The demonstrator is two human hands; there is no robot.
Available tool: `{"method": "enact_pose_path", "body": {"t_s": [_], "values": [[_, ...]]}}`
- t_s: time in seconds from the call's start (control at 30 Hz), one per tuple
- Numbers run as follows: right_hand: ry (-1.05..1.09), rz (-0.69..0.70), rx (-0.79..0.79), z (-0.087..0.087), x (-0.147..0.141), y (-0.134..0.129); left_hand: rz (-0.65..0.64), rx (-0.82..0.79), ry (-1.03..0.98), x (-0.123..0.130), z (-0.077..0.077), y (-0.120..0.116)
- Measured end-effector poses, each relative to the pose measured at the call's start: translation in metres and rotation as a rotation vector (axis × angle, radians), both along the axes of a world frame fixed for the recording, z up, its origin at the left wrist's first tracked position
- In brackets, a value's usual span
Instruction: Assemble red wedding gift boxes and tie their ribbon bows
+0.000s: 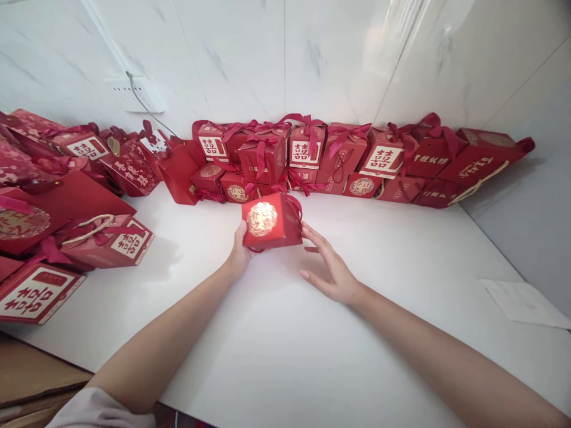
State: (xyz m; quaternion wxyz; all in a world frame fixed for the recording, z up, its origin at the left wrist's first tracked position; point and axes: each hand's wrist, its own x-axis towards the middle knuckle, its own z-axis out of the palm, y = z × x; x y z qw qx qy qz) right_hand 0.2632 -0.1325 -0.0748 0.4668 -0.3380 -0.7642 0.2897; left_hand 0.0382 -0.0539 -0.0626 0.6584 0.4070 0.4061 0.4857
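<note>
A red gift box [273,223] with a shiny gold round emblem is tilted on its side above the white table, its ribbon at the right end. My left hand [239,249] grips its left end, with some fingers hidden beneath or behind the box. Beside the right end is my right hand [329,267], fingers apart, the fingertips at the ribbon and box edge; it is not closed round anything.
Stacked red boxes [304,153] with ribbons line the marble-patterned wall. More red boxes [38,291] crowd the left side of the white table [276,356]. A white sheet [526,302] lies at the right; cardboard [35,368] sits below the left edge.
</note>
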Motion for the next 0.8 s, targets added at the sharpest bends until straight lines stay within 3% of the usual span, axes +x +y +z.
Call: {"method": "enact_pose_path", "body": {"t_s": [0.13,0.2,0.27,0.43,0.63,0.8], "values": [[-0.024,0.013,0.021,0.000,-0.001,-0.002,-0.180,-0.177,-0.190,0.002,0.014,-0.007],[-0.041,0.016,0.020,-0.002,-0.001,-0.001,-0.276,-0.223,-0.209,0.001,0.015,-0.008],[-0.051,0.007,0.028,-0.004,-0.001,-0.001,-0.270,-0.223,-0.189,0.001,0.011,-0.008],[-0.102,-0.037,0.061,-0.001,0.001,-0.001,-0.126,-0.056,-0.112,0.003,0.003,-0.004],[-0.164,-0.062,0.103,0.002,0.001,-0.002,-0.340,0.061,-0.161,0.001,0.009,-0.012],[-0.170,-0.080,0.106,0.001,0.001,-0.002,-0.414,0.243,-0.041,0.002,0.008,-0.017]]}}
